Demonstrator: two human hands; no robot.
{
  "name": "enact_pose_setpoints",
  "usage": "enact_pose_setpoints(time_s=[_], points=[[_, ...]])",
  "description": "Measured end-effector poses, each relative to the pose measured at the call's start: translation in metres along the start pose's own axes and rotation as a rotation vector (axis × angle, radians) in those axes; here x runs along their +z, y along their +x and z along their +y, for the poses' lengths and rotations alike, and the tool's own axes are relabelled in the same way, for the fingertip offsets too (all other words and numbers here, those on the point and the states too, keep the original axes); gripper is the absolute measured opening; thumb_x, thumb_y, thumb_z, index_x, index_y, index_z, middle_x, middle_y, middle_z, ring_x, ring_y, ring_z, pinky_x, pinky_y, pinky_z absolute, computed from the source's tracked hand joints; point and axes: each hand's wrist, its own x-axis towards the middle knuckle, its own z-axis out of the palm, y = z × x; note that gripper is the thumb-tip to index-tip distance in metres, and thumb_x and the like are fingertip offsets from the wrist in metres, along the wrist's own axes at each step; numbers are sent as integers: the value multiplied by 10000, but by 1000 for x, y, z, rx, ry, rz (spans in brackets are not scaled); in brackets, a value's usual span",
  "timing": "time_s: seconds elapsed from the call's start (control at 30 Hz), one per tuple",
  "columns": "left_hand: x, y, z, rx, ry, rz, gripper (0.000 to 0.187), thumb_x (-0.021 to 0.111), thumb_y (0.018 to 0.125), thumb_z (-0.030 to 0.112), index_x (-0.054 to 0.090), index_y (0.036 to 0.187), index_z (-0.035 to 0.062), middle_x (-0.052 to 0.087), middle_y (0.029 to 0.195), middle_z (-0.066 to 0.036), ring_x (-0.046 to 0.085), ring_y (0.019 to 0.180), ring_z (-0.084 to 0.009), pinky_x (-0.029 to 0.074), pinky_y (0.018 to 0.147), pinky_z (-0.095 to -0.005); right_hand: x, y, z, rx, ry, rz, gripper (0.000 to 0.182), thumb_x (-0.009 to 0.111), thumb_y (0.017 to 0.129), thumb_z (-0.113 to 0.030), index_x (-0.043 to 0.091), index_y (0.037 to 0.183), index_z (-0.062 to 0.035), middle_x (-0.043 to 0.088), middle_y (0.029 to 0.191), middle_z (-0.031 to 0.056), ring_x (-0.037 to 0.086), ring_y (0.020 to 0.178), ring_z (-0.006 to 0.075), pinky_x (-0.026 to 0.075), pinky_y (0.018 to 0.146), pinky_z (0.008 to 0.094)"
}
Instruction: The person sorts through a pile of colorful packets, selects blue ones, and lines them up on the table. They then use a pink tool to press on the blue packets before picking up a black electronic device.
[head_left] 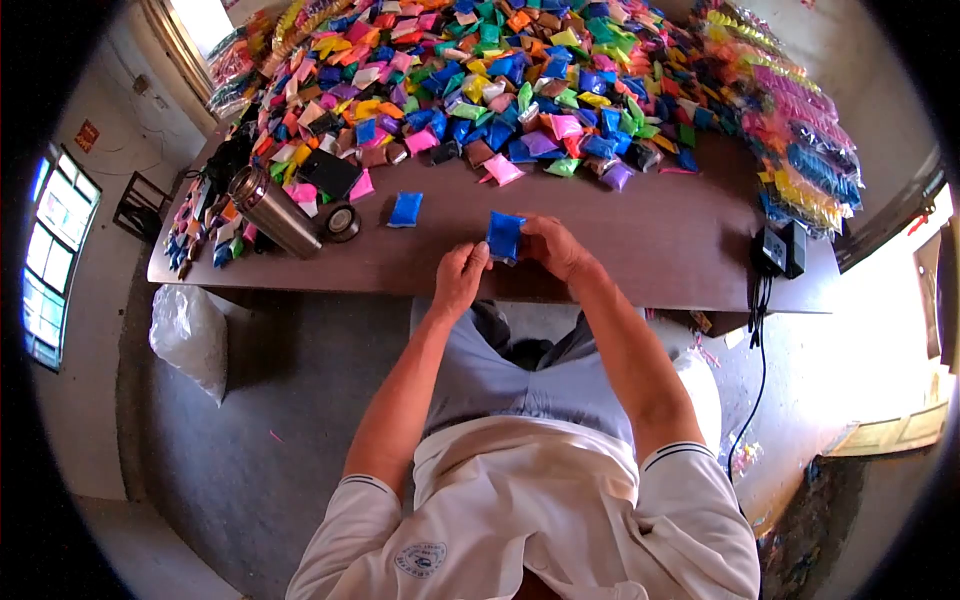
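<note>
Between my two hands, just above the table's near edge, is a small blue packet [505, 236]. My left hand [463, 272] pinches its lower left side, thumb on the front. On the other side, my right hand [552, 246] grips the packet's right edge with closed fingers; some fingertips are hidden behind it. Another blue packet [405, 210] lies flat on the brown table [640, 240], a little to the left and farther away. Beyond both hands a large heap of small colourful packets [500, 130] covers the back of the table.
To the left lie a steel thermos [275, 212], its round lid [342, 222] and a black box [330, 174]. Strips of bagged packets [815, 150] hang at the right, near a black device [778, 250] with cables. A clear plastic bag [190, 338] stands below the table.
</note>
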Motion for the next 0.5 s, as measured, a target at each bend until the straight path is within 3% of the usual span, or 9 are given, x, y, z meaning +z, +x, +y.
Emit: enact_pose_setpoints(time_s=[0.13,0.33,0.4,0.5], points=[[-1,-2,3,-46,-33,-10,411,486,956,340,611,755,5,635,727,-127,610,707,-276,458,673,-368,-10,4,2,44,48,-102,255,545,821,-78,610,1064,-33,628,914,74,596,801,184,480,700,293],[4,-1,-5,-39,5,-26,408,482,950,342,620,737,23,647,745,-132,621,742,-303,464,700,-409,-2,-4,-4,-37,-169,-163,251,635,858,-155,613,1071,-24,632,916,39,578,827,144,467,731,281],[4,-1,-1,-22,19,-22,409,483,944,346,623,729,28,650,753,-136,620,754,-315,462,711,-430,-2,1,-5,-51,-299,-305,286,670,862,-207,619,1087,-39,634,933,15,561,811,120,452,714,256],[8,-1,4,-32,122,-11,408,485,928,352,625,716,34,646,749,-139,610,761,-336,452,726,-463,7,-3,-7,-51,-383,-243,286,690,848,-207,623,1087,-64,623,877,-3,529,763,95,433,677,227]])
